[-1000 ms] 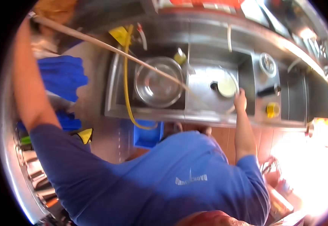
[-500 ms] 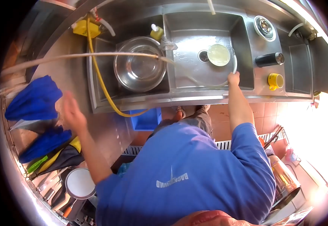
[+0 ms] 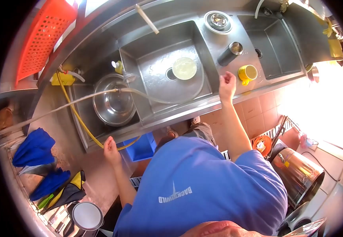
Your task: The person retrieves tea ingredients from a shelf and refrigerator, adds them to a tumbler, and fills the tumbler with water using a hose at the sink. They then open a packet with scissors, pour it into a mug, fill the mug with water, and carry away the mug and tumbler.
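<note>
My right hand [image 3: 227, 85] is over the front rim of the sink counter, fingers loosely curled and apart, with nothing seen in it. Just right of it stands a yellow mug [image 3: 248, 73], and beyond it lies a dark tumbler [image 3: 229, 54]. My left hand [image 3: 111, 151] hovers by the left front corner of the sink, near a yellow hose [image 3: 73, 118]. Its fingers are slightly bent and hold nothing visible. A clear hose [image 3: 167, 102] curves through the middle basin [image 3: 147, 59], around a pale greenish round item [image 3: 184, 68] beside the drain.
A steel bowl [image 3: 114, 112] and a small pump bottle [image 3: 117, 66] are in the left basin. A round lid [image 3: 218, 22] sits behind the tumbler. Blue cloths [image 3: 34, 147] lie at left, near a white-topped pot [image 3: 87, 216]. A blue bin [image 3: 140, 148] stands below the sink.
My right hand has let go of the clear hose and moved right, toward the mug. My left hand has come in toward the sink corner. The view has turned and shifted right.
</note>
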A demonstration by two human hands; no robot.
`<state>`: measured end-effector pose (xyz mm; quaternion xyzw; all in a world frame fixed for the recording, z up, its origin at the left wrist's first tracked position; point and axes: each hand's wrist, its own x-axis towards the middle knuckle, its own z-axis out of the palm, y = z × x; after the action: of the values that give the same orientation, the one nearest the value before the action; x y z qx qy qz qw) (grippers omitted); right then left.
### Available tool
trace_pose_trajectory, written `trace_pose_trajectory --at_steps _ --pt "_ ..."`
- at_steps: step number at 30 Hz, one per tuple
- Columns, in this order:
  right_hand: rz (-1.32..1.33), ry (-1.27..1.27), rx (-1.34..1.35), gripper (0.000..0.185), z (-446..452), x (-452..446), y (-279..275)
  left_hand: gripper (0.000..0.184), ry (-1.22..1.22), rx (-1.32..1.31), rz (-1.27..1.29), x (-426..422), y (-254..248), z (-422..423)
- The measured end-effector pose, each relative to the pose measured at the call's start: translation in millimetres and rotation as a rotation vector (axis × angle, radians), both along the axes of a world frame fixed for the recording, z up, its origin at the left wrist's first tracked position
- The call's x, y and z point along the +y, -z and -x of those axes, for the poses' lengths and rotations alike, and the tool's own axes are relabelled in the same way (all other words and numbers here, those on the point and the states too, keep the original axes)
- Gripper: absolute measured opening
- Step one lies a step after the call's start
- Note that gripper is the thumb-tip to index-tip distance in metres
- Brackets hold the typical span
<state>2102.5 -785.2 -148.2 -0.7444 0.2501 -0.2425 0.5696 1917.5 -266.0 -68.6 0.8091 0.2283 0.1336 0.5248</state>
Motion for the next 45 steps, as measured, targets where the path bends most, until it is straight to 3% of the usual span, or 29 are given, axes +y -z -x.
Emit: trace_pose_trajectory --at_steps 4,6,7,10,15,17,21,23,26,30,34,39,45 --pt "0.013 -0.01 -0.079 0.037 3 -59 -38 0.018 0.068 0.0 -0.046 -75 -13 -28" --pt "0.318 -0.021 -0.059 0.055 -12 -83 -39 0.018 0.138 -0.005 -0.022 -118 -17 -45" --pt "0.311 -0.024 -0.062 0.055 -21 -86 -37 0.017 0.211 -0.003 0.007 -137 -19 -50" --pt "0.286 -0.105 -0.019 0.093 -61 -95 -14 0.017 0.355 0.025 -0.078 -174 -16 -52" --pt "0.348 -0.122 0.06 0.093 -87 -87 4 0.015 0.275 0.081 -0.093 -192 -20 -24" --pt "0.328 -0.132 0.096 0.089 -92 -89 8 0.014 0.16 0.05 0.044 -188 -14 -9" --pt "0.483 -0.135 0.034 0.085 -101 -92 17 0.013 0.035 0.076 0.056 -174 -6 22" --pt "0.533 -0.163 -0.032 0.082 -102 -91 12 0.014 -0.01 0.083 0.065 -171 -3 36" --pt "0.716 -0.299 0.087 0.071 -95 -84 -6 0.017 -0.102 0.057 0.084 -169 3 58" --pt "0.809 -0.498 0.288 0.068 -80 -60 -49 0.016 -0.211 0.066 0.134 -165 21 96" --pt "0.932 -0.586 0.303 0.068 -62 -39 -68 0.016 -0.337 0.047 0.178 -161 39 145" --pt "0.954 -0.633 0.195 0.069 -38 -7 -74 0.019 -0.55 0.038 0.259 -167 57 227" --pt "0.742 -0.825 -0.22 0.073 28 82 -99 0.021 -0.714 0.046 0.257 -184 66 330"
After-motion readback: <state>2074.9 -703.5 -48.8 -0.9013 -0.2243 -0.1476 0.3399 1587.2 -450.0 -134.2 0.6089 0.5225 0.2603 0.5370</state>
